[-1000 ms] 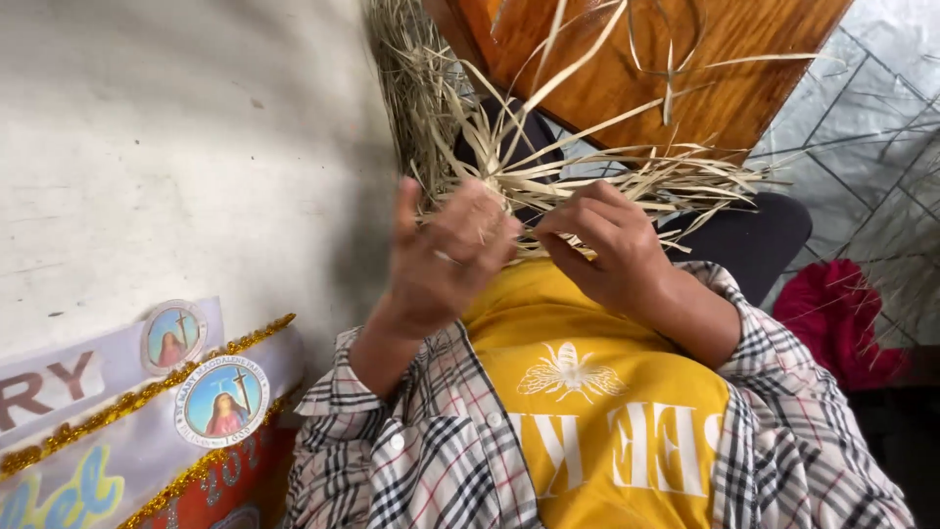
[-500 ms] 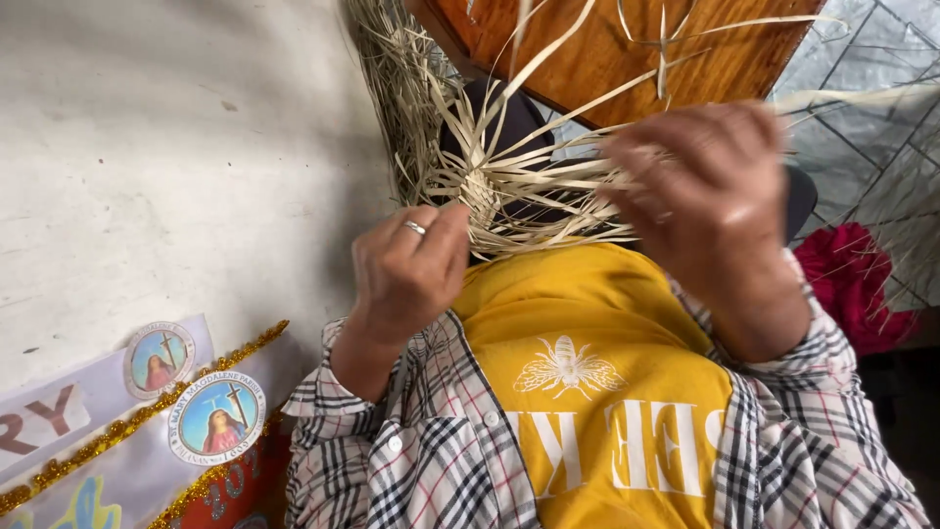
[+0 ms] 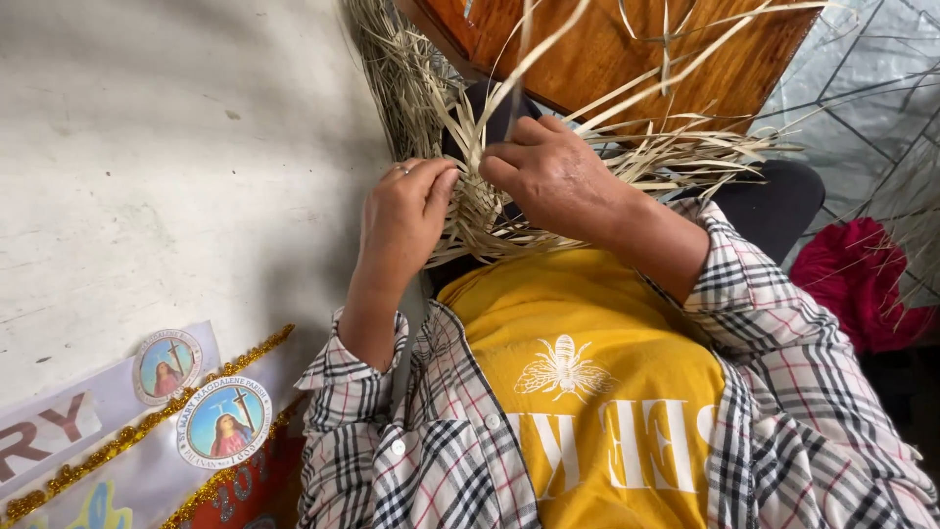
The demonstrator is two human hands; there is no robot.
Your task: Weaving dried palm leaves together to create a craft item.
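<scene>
At upper centre of the frame, both hands now pinch a pale woven straw piece [image 3: 480, 211]: left hand [image 3: 403, 216] grips its edge; right hand [image 3: 553, 176], raised 0.5 seconds earlier, has returned, gripping strands.

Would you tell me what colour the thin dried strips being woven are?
Pale straw-beige strips, head view.

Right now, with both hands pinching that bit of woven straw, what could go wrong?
The left hand and right hand pinch the small woven straw piece at one spot; a slip could loosen the weave.

Long loose strands fan out past the wooden board; they may tangle or snag on it.

The strips look dry and stiff, so a sharp fold might crack one.
</scene>
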